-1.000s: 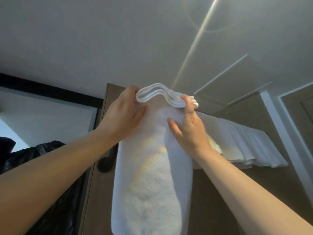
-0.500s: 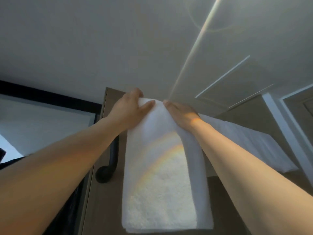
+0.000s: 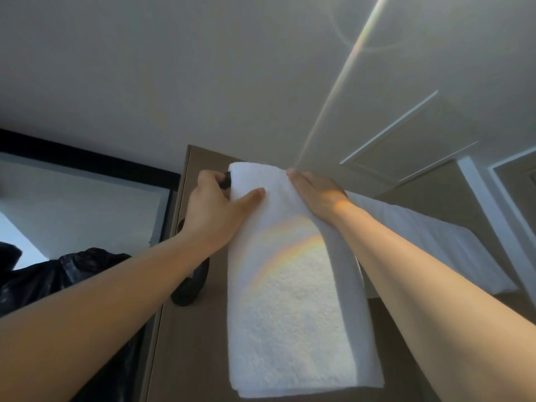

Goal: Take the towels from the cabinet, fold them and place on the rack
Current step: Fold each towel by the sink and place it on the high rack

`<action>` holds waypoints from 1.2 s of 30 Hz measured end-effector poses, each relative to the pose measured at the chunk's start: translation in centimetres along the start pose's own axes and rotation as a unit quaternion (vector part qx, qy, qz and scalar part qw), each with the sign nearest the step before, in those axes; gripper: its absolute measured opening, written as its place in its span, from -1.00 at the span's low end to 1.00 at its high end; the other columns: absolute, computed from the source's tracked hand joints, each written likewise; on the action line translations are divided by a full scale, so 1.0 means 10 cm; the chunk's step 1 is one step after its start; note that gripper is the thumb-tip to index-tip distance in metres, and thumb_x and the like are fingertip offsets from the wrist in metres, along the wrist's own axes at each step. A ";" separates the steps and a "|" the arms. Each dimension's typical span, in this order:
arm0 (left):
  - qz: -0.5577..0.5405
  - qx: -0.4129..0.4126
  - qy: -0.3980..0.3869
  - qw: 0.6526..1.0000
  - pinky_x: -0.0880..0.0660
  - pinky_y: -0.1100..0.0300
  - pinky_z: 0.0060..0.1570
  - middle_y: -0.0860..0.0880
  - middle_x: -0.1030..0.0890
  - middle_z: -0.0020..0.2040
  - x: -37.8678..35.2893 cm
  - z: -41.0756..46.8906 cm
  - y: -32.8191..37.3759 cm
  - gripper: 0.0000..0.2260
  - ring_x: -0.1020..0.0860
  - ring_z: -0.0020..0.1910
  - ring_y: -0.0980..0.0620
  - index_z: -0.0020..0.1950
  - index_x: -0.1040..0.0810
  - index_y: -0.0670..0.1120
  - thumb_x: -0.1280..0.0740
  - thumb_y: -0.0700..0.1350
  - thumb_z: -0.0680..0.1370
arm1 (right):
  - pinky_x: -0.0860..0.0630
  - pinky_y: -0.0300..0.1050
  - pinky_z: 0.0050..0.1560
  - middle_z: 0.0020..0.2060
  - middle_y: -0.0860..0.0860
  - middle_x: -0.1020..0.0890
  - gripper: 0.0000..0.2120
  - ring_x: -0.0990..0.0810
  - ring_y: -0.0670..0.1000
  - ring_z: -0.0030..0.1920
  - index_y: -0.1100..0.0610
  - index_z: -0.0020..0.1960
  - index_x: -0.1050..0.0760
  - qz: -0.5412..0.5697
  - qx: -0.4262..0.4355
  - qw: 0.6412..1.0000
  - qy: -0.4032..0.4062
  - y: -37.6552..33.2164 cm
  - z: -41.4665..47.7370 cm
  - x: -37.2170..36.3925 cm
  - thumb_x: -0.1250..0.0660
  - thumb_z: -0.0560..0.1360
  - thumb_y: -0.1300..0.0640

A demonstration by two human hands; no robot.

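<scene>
Count: two hands, two white towels, one rack, all in the centre and right of the frame.

The folded towel [image 3: 293,300] hangs over the black rack bar [image 3: 226,182] in centre frame, its top fold at the bar and its layered bottom edge near the lower frame edge. The second towel [image 3: 420,239] hangs further right on the same line, touching or just behind the first (the junction is hidden by the right forearm).

The left hand [image 3: 213,211] holds the folded towel's upper left corner. Its thumb lies straight on the front face and the other fingers curl round the left edge beside the bar, so the corner is pinched between them. The right hand [image 3: 316,194] lies flat along the upper right edge, fingers straight and pressed together, gripping nothing.

Edges: the folded towel's left edge runs straight down and clear of the wooden panel [image 3: 185,349] behind it. A black rounded fitting [image 3: 190,288] sits just left of that edge, below the left wrist.

Open room: the ceiling [image 3: 203,68] fills the upper frame above the bar. A black plastic bag [image 3: 72,274] occupies the lower left, well apart from the towels.
</scene>
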State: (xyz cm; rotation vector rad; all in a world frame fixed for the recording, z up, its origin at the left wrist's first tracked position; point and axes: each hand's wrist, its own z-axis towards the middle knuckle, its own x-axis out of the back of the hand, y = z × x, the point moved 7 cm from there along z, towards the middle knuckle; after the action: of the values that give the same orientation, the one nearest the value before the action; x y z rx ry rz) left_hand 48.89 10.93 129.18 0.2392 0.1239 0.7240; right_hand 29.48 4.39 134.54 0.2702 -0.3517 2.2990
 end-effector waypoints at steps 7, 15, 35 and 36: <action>-0.040 -0.008 0.037 0.999 -0.33 0.37 -0.31 0.00 -0.54 0.09 0.00 0.04 0.10 -0.50 -0.49 -0.13 0.19 0.23 -0.32 0.01 -0.50 0.01 0.42 | -0.29 -0.17 0.15 0.42 0.12 -0.42 -0.46 -0.37 0.11 0.42 0.09 0.49 -0.29 0.038 0.005 0.999 0.005 0.11 -0.27 0.23 -0.10 0.63 -0.19; -0.037 -0.007 0.037 0.999 -0.32 0.37 -0.33 0.02 -0.55 0.02 0.02 0.04 0.09 -0.49 -0.49 -0.15 0.21 0.25 -0.32 0.01 -0.50 0.01 0.42 | -0.31 -0.15 -0.05 0.00 -0.03 -0.52 -0.69 -0.47 -0.03 0.03 0.09 0.18 -0.46 0.111 -0.084 0.988 0.062 0.71 -0.92 0.32 -0.17 0.62 -0.11; -0.026 -0.036 0.101 0.994 -0.27 0.36 -0.35 0.10 -0.47 -0.13 0.09 0.33 0.27 -0.54 -0.43 -0.22 0.23 0.13 -0.34 0.01 -0.53 0.03 0.39 | -0.08 -0.09 -0.44 -0.49 -0.02 -0.19 -0.49 -0.16 -0.01 -0.45 0.06 -0.42 -0.13 0.255 -0.110 0.945 0.172 0.46 -0.28 0.45 -0.37 0.55 0.03; -0.023 -0.029 0.099 0.994 -0.28 0.35 -0.34 0.08 -0.48 -0.11 0.07 0.39 0.29 -0.55 -0.43 -0.22 0.22 0.13 -0.34 0.02 -0.53 0.03 0.40 | -0.12 -0.10 -0.44 -0.49 -0.01 -0.22 -0.50 -0.20 -0.01 -0.44 0.07 -0.42 -0.16 0.249 -0.111 0.946 0.176 0.46 -0.21 0.46 -0.37 0.55 0.03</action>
State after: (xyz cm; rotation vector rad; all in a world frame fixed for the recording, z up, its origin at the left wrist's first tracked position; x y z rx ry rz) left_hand 48.37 12.80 133.69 0.1074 0.2957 0.7032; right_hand 22.80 5.17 133.19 -0.3859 -0.5354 2.7015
